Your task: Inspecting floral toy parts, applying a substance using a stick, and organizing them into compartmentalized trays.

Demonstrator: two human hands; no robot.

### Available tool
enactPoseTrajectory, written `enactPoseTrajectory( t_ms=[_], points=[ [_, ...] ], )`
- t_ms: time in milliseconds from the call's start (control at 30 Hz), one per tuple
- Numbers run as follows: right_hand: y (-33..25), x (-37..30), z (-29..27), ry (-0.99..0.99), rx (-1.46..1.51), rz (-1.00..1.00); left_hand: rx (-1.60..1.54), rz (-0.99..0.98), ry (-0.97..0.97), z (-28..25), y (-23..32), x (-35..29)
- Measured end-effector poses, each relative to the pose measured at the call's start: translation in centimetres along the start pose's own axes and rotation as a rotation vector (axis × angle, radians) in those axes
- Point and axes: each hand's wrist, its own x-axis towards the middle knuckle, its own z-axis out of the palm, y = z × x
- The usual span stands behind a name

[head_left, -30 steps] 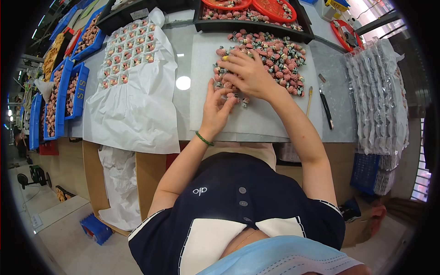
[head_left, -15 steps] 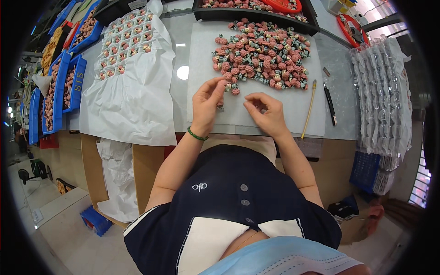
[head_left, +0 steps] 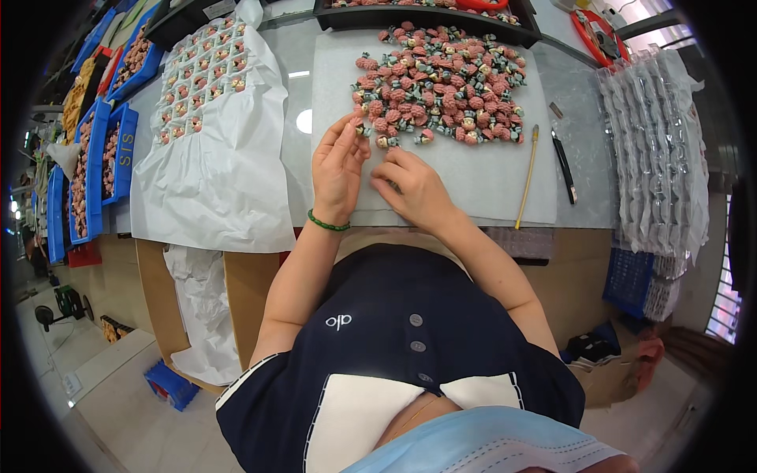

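Observation:
A broad heap of small pink-topped figurines [head_left: 445,87] with grey-green and cream parts lies on a white sheet [head_left: 505,185]. My left hand [head_left: 335,173], with a green bead bracelet at its wrist, is at the heap's near left edge. Its fingers are closed on a figurine [head_left: 362,129] at the fingertips. Close beside it, my right hand [head_left: 418,189] is curled, thumb and fingers drawn together; whatever they hold is hidden. Just beyond its fingertips sits a loose figurine [head_left: 386,142], and another figurine [head_left: 425,136] lies to the right.
To the left, a divided tray [head_left: 203,75] holds figurines in rows, with white paper [head_left: 221,173] spread nearer me. Blue bins [head_left: 120,150] stand farther left. On the right lie a thin brush [head_left: 527,177], a black pen-like tool [head_left: 564,168] and stacked clear plastic trays [head_left: 650,158]. A black tray [head_left: 426,17] borders the back.
My right hand has moved left, close to my left hand. The left hand has shifted slightly left and toward the heap, with a figurine at its fingertips.

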Motion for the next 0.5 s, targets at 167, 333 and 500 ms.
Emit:
enactPoseTrajectory(
  t_ms=[167, 333, 500],
  points=[
    [1.4, 0.2, -0.7, 0.121, -0.058, -0.042, 0.031, -0.071, 0.007, 0.4, 1.7, -1.4],
    [-0.3, 0.9, -2.3, 0.249, -0.022, 0.143, 0.178, -0.246, -0.073, 0.5, 1.5, -2.3],
    [-0.7, -1.1, -0.6, 0.191, 0.942, 0.462, 0.233, -0.244, -0.143, 0.7, 1.0, -2.2]
  ],
)
